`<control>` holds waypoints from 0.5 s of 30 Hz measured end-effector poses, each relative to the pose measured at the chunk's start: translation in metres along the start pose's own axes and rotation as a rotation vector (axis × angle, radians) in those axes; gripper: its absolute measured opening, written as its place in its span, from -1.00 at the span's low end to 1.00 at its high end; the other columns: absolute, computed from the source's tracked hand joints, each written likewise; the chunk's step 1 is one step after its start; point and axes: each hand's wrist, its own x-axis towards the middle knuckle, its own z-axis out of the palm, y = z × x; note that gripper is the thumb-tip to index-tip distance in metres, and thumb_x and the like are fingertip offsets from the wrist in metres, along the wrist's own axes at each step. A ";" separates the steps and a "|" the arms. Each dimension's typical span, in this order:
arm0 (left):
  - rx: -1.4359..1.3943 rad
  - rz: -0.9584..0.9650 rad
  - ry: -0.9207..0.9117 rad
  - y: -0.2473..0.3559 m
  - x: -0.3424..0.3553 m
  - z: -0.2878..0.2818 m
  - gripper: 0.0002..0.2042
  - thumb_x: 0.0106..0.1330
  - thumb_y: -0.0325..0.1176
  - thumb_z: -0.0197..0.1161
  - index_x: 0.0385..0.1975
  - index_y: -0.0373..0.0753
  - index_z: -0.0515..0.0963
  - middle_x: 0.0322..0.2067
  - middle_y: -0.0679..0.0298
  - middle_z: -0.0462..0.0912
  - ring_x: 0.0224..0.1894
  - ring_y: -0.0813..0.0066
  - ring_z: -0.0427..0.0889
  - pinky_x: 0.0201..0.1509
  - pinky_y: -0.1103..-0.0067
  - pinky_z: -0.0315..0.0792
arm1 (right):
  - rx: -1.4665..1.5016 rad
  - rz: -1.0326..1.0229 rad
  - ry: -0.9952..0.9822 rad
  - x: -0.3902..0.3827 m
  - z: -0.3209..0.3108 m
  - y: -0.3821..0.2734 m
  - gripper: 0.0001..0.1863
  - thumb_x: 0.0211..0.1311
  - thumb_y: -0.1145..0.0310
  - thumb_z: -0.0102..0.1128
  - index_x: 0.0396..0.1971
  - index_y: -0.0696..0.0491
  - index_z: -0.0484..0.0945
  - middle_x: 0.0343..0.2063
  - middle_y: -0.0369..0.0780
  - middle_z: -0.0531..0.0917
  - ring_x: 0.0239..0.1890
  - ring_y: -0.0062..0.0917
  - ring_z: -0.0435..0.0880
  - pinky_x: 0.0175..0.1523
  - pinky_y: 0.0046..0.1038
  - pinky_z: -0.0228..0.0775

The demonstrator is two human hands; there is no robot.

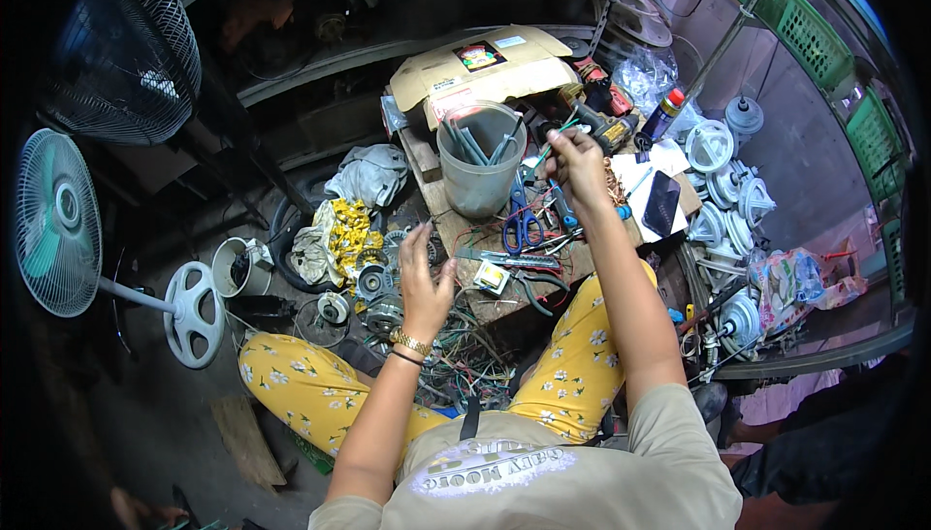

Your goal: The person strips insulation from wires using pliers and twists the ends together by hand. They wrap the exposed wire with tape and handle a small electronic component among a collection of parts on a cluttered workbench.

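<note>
At far L we see a green-bladed fan (60, 223) on a white stand, w/ a black-caged fan (126, 64) above it. Next, on the floor, a white tub (242, 268), then a yellow bundle (351, 239) w/ metal motor parts (373, 282) just beside it. Our L hand (424, 284) is spread, fingers apart, over the floor clutter near the counter (493, 311). On the counter stands a grey bucket (477, 184) w/ grey strips (468, 145) in it; R of it lie blue-handled scissors (522, 226), & nearer us, dark-handled pliers (539, 289). Our R hand (579, 169) pinches a thin green wire (566, 127) btwn thumb & fingertips, raised just R of the bucket's rim. Past it: a yellow-&-black drill (609, 129), a dark phone (662, 202) on white paper (669, 158), & a spray can (663, 115) w/ red cap. At far R: pale grey motor housings (742, 202), a printed plastic bag (803, 276) & green baskets (815, 37) up high.
</note>
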 end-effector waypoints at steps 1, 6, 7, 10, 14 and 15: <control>-0.046 0.040 0.075 0.021 0.007 -0.005 -0.53 0.14 -0.42 0.23 0.07 -0.36 0.34 0.00 0.02 0.38 0.10 0.04 0.33 0.22 0.31 0.18 | 0.062 0.012 -0.084 -0.017 0.010 -0.004 -0.83 0.19 0.37 0.21 -0.38 0.12 0.41 -0.58 -0.23 0.57 -0.70 -0.61 0.52 -0.61 -0.52 0.47; -0.596 -0.151 -0.259 0.050 -0.001 -0.019 -0.71 0.35 -0.39 0.04 0.03 -0.34 0.37 -0.36 0.28 0.43 -0.31 0.48 0.42 -0.17 0.57 0.33 | 0.308 0.102 -0.266 -0.079 0.052 -0.016 -0.88 0.22 0.43 0.17 -0.35 0.11 0.42 -0.53 -0.18 0.59 -0.65 -0.55 0.59 -0.53 -0.45 0.55; -0.808 -0.316 -0.403 0.052 -0.008 -0.022 -0.74 0.39 -0.38 -0.01 0.01 -0.33 0.38 -0.46 0.35 0.41 -0.42 0.59 0.40 -0.29 0.64 0.34 | 0.332 0.084 -0.263 -0.081 0.052 -0.016 -0.89 0.21 0.45 0.17 -0.36 0.10 0.43 -0.53 -0.18 0.59 -0.65 -0.56 0.59 -0.52 -0.45 0.56; -0.915 -0.416 -0.223 0.060 -0.018 -0.033 -0.80 0.42 -0.32 -0.03 -0.15 -0.30 0.44 -0.67 0.57 0.15 -0.66 0.82 0.05 -0.61 0.77 -0.02 | 0.201 0.025 -0.238 -0.071 0.041 -0.014 -0.89 0.21 0.43 0.19 -0.39 0.13 0.45 -0.52 -0.21 0.60 -0.62 -0.60 0.60 -0.50 -0.50 0.55; -0.930 -0.586 -0.084 0.048 -0.029 -0.057 -0.82 0.42 -0.28 -0.02 -0.16 -0.23 0.42 -0.71 0.55 0.14 -0.71 0.82 0.05 -0.68 0.76 -0.05 | -0.484 -0.007 -0.147 -0.051 0.006 0.005 -0.81 0.15 0.38 0.23 -0.34 0.19 0.53 -0.52 -0.18 0.64 -0.59 -0.49 0.63 -0.46 -0.50 0.49; -0.963 -0.600 -0.022 0.047 -0.030 -0.063 -0.82 0.42 -0.29 -0.02 -0.15 -0.23 0.41 -0.71 0.54 0.15 -0.71 0.81 0.05 -0.68 0.76 -0.04 | -0.756 -0.172 -0.175 -0.049 -0.011 0.014 -0.83 0.13 0.39 0.24 -0.36 0.18 0.55 -0.50 -0.16 0.64 -0.58 -0.42 0.62 -0.44 -0.46 0.50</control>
